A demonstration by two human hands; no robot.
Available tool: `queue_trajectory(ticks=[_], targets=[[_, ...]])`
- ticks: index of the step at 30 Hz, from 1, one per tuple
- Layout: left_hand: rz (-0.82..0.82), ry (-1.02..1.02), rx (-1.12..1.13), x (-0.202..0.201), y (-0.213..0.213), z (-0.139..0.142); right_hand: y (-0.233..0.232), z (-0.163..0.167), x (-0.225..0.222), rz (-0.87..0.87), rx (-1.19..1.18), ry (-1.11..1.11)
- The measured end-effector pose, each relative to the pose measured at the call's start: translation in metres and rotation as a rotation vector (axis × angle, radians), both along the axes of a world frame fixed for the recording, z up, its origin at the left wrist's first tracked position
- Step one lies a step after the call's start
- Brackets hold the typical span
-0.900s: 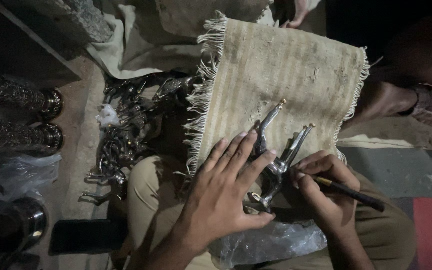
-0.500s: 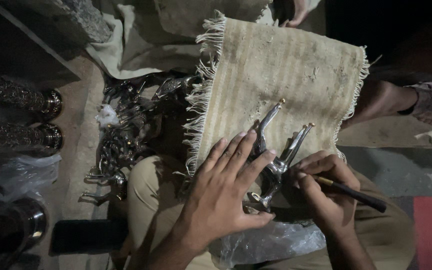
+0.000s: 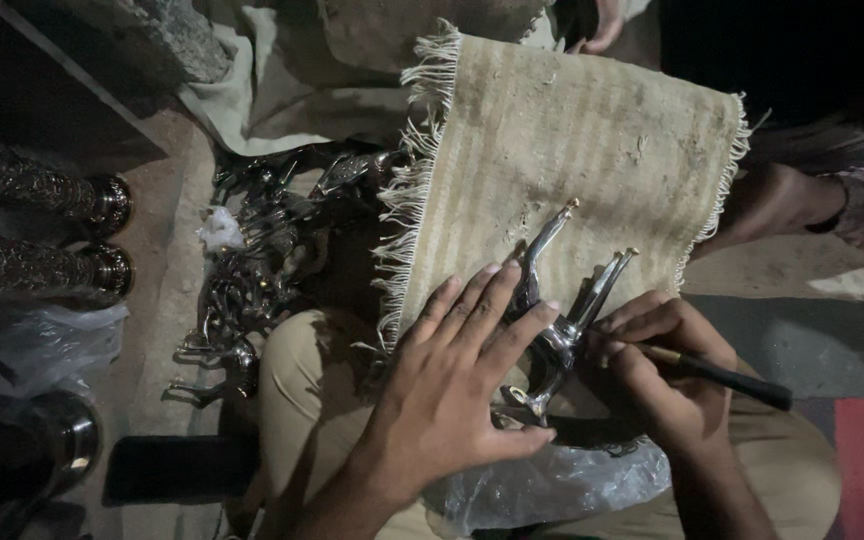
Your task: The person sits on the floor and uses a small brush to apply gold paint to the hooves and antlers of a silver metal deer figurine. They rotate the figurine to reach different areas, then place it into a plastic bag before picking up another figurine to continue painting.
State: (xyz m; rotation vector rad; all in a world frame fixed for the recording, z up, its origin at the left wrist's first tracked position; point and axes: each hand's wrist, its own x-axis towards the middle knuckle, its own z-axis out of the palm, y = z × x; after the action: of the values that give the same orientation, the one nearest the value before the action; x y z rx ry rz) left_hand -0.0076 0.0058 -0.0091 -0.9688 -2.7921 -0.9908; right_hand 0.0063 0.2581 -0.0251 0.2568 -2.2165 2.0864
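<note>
A shiny silver metal animal figurine (image 3: 559,325) lies on a fringed beige woven mat (image 3: 562,150) spread over my lap, its thin legs pointing up and away. My left hand (image 3: 457,385) lies flat on the figurine and pins it to the mat, fingers spread. My right hand (image 3: 667,375) grips a slim dark-handled tool (image 3: 722,375) like a pen, its tip against the figurine's body. A crumpled clear plastic bag (image 3: 552,485) lies under the mat's near edge.
A dark heap of similar metal figurines (image 3: 262,260) lies on the floor to the left. Ornate dark metal legs (image 3: 42,225) stand at far left, a round metal vessel (image 3: 12,455) at lower left. Another person's arm (image 3: 802,200) rests at right.
</note>
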Motion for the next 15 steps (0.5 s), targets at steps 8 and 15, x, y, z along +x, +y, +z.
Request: queue_trajectory(ticks=[8, 15], targets=[[0.159, 0.151, -0.029, 0.003, -0.003, -0.014, -0.025, -0.029, 0.030, -0.385, -0.363, 0.066], [0.361, 0.192, 0.032, 0.037, 0.019, -0.002, -0.043, -0.028, 0.094, -0.610, -0.244, 0.080]])
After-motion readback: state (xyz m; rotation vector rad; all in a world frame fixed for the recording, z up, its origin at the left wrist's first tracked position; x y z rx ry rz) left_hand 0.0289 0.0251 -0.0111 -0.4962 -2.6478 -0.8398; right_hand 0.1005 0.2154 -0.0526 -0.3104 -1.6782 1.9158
